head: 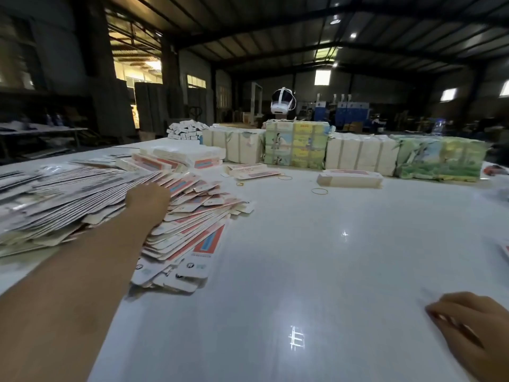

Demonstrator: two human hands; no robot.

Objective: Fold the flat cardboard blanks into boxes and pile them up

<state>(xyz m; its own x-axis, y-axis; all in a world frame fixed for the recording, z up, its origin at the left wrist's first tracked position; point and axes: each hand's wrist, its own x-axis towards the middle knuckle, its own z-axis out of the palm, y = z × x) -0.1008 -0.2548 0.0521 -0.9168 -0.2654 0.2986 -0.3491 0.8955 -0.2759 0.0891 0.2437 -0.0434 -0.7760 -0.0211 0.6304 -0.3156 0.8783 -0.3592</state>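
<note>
hands: left (147,201) outstretched on blanks pile (190,216), grip unclear | right (473,326) loosely curled, resting on table (303,257)

Glossy white table (316,257) is mirroring ceiling lights; printed cardboard blanks (192,216) left are looking smooth, faintly shiny.

White glossy table (316,257) reflects ceiling lights. Yellow rubber bands (319,191) lie loose on it. Along its far edge stand wrapped bundles (296,146), cream and green-printed, side by side. Behind them, a white headset (282,102). Dark warehouse interior beyond; lit doorway (136,67) at left.
</note>
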